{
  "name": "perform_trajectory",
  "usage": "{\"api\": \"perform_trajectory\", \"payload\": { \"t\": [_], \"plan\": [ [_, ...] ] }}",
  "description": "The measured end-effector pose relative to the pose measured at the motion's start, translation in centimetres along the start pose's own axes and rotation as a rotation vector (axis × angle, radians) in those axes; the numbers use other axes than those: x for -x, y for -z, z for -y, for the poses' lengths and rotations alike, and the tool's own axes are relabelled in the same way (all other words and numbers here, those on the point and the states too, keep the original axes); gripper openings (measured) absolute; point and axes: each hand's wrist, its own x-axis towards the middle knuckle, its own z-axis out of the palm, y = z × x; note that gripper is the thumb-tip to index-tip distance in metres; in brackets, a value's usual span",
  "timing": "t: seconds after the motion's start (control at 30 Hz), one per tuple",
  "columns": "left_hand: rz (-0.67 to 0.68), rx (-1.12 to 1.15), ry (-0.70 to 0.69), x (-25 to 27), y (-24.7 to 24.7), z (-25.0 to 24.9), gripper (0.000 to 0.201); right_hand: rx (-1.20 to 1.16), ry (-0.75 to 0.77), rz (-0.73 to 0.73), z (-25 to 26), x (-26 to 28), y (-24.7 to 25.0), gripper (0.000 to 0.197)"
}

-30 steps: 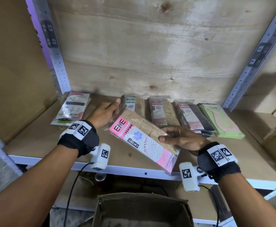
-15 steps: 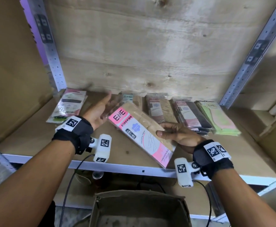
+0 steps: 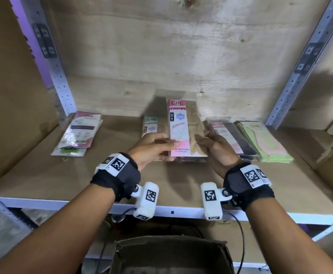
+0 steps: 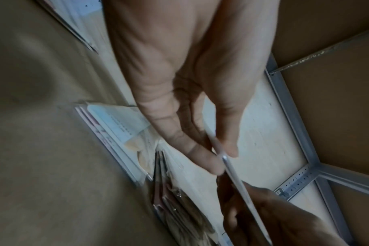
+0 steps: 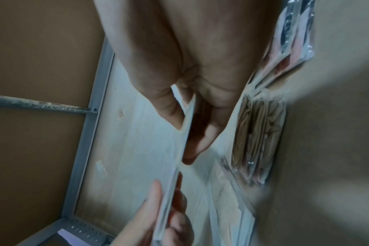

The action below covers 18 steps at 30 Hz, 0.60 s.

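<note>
A flat pink-and-tan stocking packet (image 3: 183, 127) marked ENE stands upright above the shelf, its top near the back board. My left hand (image 3: 157, 147) pinches its lower left edge, thumb on the front. My right hand (image 3: 213, 145) pinches its lower right edge. In the left wrist view the packet (image 4: 238, 181) shows edge-on between thumb and fingers. The right wrist view also has the packet (image 5: 183, 136) edge-on in the right hand's pinch, with the left hand (image 5: 169, 208) below it.
Other stocking packets lie on the brown shelf (image 3: 43, 175): a teal one (image 3: 149, 125), a dark stack (image 3: 233, 139), a green one (image 3: 264, 141), and a separate pile (image 3: 78, 133) at the left. An open cardboard box (image 3: 171, 254) sits below the shelf's front edge. Metal uprights (image 3: 300, 62) flank the bay.
The packet turned from lying slanted in the right hand to standing upright in front of the back board. My left hand left the shelf and took its left edge.
</note>
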Motion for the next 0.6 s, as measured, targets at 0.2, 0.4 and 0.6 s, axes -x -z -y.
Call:
{"api": "perform_trajectory", "payload": {
  "t": [0.2,0.4,0.6],
  "plan": [
    [-0.190,-0.099,-0.023,-2.1,-1.4,0.2,0.034,0.365,0.056,-0.198,1.6,-1.1,0.5,0.052],
    [-0.344,-0.190,-0.029,-4.8,-2.5,0.3,0.034,0.759,0.043,-0.240,3.3,-1.6,1.8,0.053],
    [-0.291,-0.212,0.038,-6.6,-2.3,0.7,0.046,0.855,0.033,-0.340,2.1,-3.4,2.2,0.053]
  ]
}}
